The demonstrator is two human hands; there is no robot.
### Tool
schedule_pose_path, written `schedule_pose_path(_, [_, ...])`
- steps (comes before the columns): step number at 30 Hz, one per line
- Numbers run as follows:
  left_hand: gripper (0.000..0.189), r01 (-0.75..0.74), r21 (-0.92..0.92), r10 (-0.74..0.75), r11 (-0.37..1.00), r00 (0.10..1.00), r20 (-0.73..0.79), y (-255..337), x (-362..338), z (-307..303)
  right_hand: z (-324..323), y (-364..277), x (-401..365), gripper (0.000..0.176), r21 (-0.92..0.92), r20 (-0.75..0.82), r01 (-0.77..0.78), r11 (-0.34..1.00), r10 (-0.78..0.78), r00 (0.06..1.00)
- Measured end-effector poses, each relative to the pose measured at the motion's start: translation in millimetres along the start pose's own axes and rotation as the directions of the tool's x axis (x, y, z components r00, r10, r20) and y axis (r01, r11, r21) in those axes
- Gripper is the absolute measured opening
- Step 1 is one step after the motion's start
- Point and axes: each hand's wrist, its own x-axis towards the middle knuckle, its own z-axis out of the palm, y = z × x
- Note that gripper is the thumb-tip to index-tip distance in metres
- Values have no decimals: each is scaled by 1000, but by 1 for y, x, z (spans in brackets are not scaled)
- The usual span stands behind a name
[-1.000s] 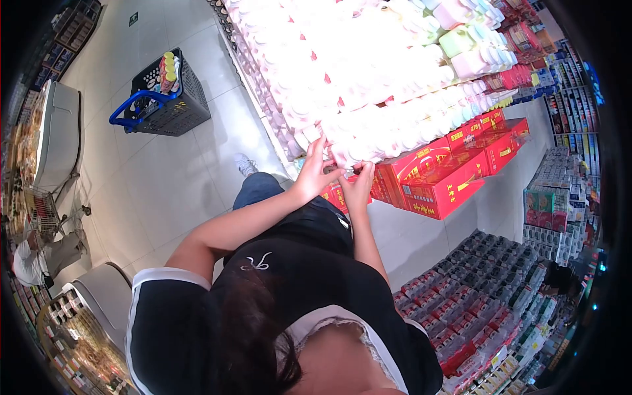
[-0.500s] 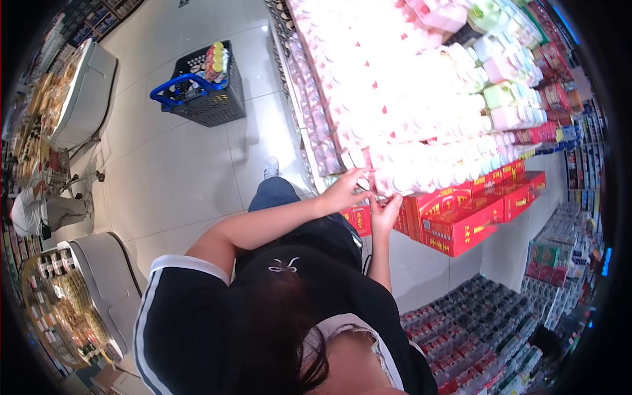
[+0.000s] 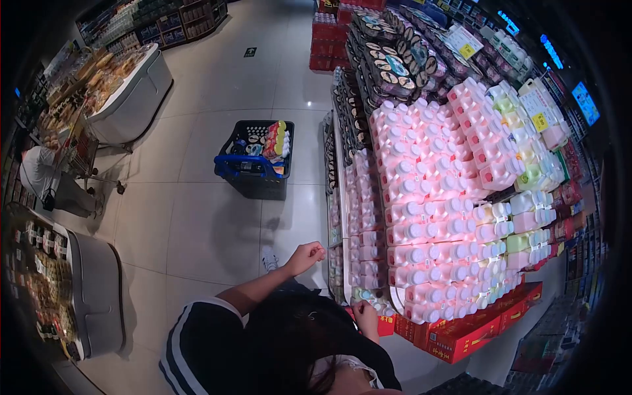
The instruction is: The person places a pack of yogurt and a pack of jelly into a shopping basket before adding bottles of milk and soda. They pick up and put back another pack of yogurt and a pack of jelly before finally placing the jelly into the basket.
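My left hand (image 3: 306,259) is raised over the floor, left of the bottle display, with its fingers curled in. I see nothing between them. My right hand (image 3: 365,317) is low at the near corner of the display, its fingers closed; what they hold, if anything, is hidden. Small bottles with pale caps (image 3: 372,299) are close beside it. Packs of pink bottles with white caps (image 3: 428,253) stand in rows on the display to the right of both hands.
A dark shopping basket with a blue handle (image 3: 247,164) stands on the floor ahead, holding several goods. Red cartons (image 3: 454,342) lie below the bottles. White display bins (image 3: 99,289) line the left side, where another person (image 3: 59,184) is beside a cart.
My hands have moved apart from the display corner where they were together. The view has tilted up, so the basket and bottles appear lower. The bottles no longer look overexposed.
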Motion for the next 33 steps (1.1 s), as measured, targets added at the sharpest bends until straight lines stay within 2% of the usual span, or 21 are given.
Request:
schedule_pose_path(2, [14,-35,-12,35,999,999,-33,6,12,-33,4,-47,31,28,-72,40,108,992,-105,994])
schedule_pose_path(4, [12,-54,-10,54,998,997,-58,12,19,-67,12,-96,69,25,-99,150,215,972,-199,968])
schedule_pose_path(7, [12,-92,26,94,995,984,-149,10,28,-120,24,-186,116,24,-115,278,371,921,-329,902])
schedule_pose_path(9, [10,-82,107,105,991,968,-228,12,31,-157,42,-234,145,24,-171,312,543,822,-478,821])
schedule_pose_path(11, [10,-81,78,101,994,952,-288,2,32,-188,63,-276,166,23,-110,294,677,728,-627,722])
schedule_pose_path(12, [10,-86,57,101,995,935,-340,-2,30,-202,73,-299,173,24,-98,326,672,734,-614,719])
schedule_pose_path(14, [10,-61,90,89,994,932,-350,-5,27,-230,94,-333,184,28,-23,212,737,676,-717,664])
schedule_pose_path(16, [10,-78,170,137,982,917,-374,-12,24,-253,110,-364,192,34,-40,160,746,665,-732,662])
schedule_pose_path(20, [12,17,190,67,982,902,-427,-25,23,-284,130,-401,217,48,-103,31,759,643,-760,649])
schedule_pose_path(22, [25,71,257,62,964,877,-476,-25,29,-293,134,-415,234,54,-130,21,752,646,-757,653])
schedule_pose_path(23, [25,74,264,62,962,879,-472,-24,36,-299,138,-422,246,57,-196,10,758,622,-772,636])
schedule_pose_path(25, [41,74,613,291,787,831,-474,-14,48,-309,147,-434,271,60,-340,18,765,547,-810,587])
schedule_pose_path(26, [41,78,619,288,781,836,-467,-8,57,-317,154,-439,285,60,-331,13,763,555,-806,592])
schedule_pose_path(28, [54,83,707,329,703,842,-427,8,83,-340,173,-446,316,61,-384,415,771,508,-652,635])
schedule_pose_path(29, [48,61,763,409,644,815,-410,6,99,-353,185,-448,330,49,-411,388,772,485,-673,629])
schedule_pose_path(30, [48,64,768,402,637,822,-402,-1,115,-368,186,-457,339,36,-357,456,768,532,-618,640])
schedule_pose_path(31, [44,123,739,137,663,950,-282,-7,130,-383,189,-462,351,33,-334,522,786,521,-592,614])
schedule_pose_path(32, [43,194,718,-142,668,981,-133,-13,142,-395,191,-466,363,32,-307,584,803,511,-565,583])
schedule_pose_path(33, [51,245,798,-258,551,959,-116,-8,151,-402,186,-468,372,30,-210,657,845,493,-569,495])
